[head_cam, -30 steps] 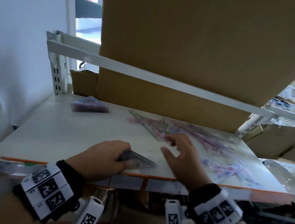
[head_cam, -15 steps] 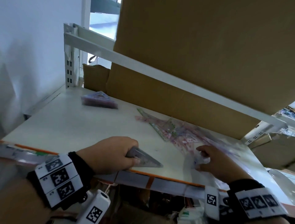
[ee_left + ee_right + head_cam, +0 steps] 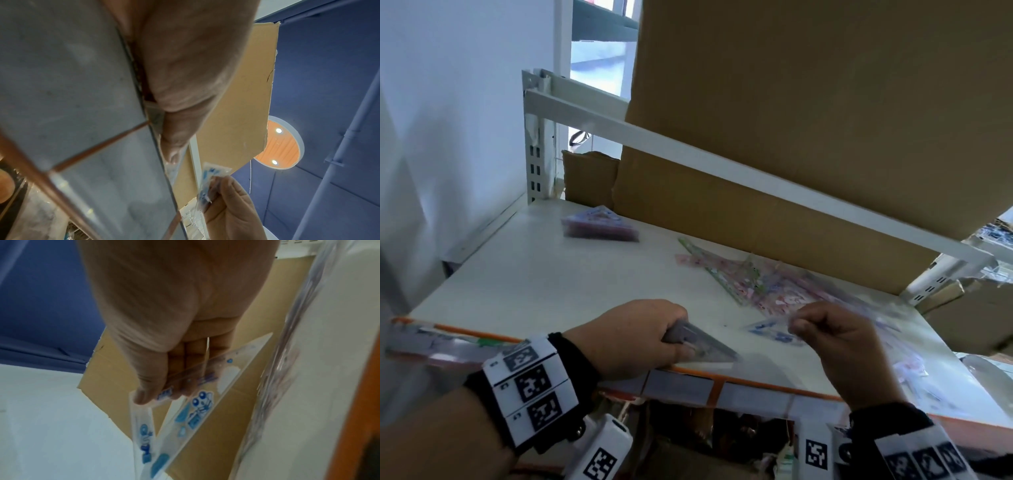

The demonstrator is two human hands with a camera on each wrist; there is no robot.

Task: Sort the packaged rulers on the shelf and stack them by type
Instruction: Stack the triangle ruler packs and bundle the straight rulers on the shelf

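A person sorts packaged rulers at a white shelf [image 3: 524,274] backed by a large cardboard box [image 3: 808,120]. The left hand [image 3: 630,337], at the shelf's front edge, has its fingers curled round a grey stack of triangular rulers [image 3: 698,346] whose tip points along the shelf toward the right hand; the left wrist view shows the thumb [image 3: 174,146] pressed against the stack at the shelf's edge. The right hand [image 3: 839,346], raised just above the shelf and near the left hand, pinches a clear blue-printed triangle ruler [image 3: 191,404] between thumb [image 3: 144,394] and the fingers, which lie pressed together behind the plastic. The ruler hangs from that pinch, clear of the shelf. Farther back on the shelf, close to the box, a loose heap of pink and green packaged rulers [image 3: 763,287] spreads toward the right end. A separate purple stack of triangles [image 3: 599,226] sits at the back left of the shelf, just beside the box. An orange strip [image 3: 722,371] runs along the shelf's front edge.
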